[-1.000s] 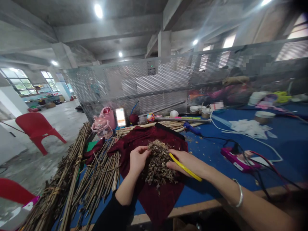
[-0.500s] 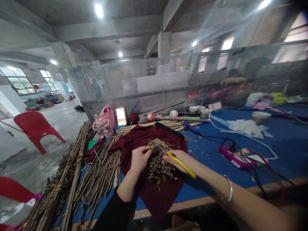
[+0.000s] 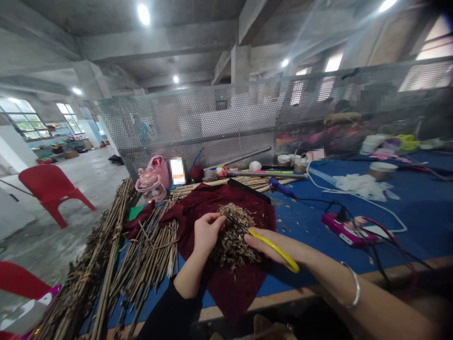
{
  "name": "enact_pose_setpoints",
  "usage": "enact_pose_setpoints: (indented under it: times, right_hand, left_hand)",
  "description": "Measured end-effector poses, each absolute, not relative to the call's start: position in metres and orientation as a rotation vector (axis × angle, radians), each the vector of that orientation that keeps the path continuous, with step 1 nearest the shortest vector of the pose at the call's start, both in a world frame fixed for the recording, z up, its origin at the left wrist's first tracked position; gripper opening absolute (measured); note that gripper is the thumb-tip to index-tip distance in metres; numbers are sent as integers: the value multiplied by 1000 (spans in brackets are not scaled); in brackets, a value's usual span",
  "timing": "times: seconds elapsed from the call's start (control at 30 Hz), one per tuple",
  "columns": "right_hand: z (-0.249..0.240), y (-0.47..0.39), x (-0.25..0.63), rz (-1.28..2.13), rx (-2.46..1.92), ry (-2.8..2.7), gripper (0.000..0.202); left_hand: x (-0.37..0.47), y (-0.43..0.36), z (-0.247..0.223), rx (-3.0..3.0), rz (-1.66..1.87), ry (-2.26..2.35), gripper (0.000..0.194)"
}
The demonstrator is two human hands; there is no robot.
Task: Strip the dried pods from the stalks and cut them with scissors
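Note:
My right hand [image 3: 269, 242] is closed on yellow-handled scissors [image 3: 290, 262], their dark, narrow blades reaching left towards my other hand. Thumb and fingertips of my left hand [image 3: 205, 232] are pinched together at the blade tips; whatever small piece they hold cannot be made out. Both hands are over a heap of dried, crumbled plant bits [image 3: 236, 245]. Under the heap spreads a dark red cloth [image 3: 233, 295] on the blue table [image 3: 300, 222]. Cut dry stalks [image 3: 150, 257] lie left of the cloth.
A long bundle of dried stems [image 3: 90, 264] runs along the table's left edge. Behind the cloth stand a pink jug [image 3: 161, 171] and a lit phone [image 3: 177, 171]. To the right are a purple power strip [image 3: 341, 229] with cables and crumpled white material [image 3: 364, 186]. A perforated metal screen [image 3: 184, 125] stands behind.
My right hand and the scissors have shifted slightly right and down, and the yellow handle has turned a little. My left hand stays pinched in nearly the same place.

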State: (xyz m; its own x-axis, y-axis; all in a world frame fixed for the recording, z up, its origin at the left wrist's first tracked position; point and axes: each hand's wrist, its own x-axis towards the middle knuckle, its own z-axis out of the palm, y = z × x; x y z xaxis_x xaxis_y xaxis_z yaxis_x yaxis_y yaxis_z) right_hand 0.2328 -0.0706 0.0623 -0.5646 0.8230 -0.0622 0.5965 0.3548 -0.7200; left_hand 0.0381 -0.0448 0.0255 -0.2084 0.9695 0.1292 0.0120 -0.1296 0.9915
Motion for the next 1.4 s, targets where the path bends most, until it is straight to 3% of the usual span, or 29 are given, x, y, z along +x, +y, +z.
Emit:
enact_pose_setpoints:
  times: [1.4]
  right_hand:
    - [47, -70, 220, 981, -1392, -2208, 43]
  left_hand:
    - [33, -39, 7, 1638, 1264, 1278, 18]
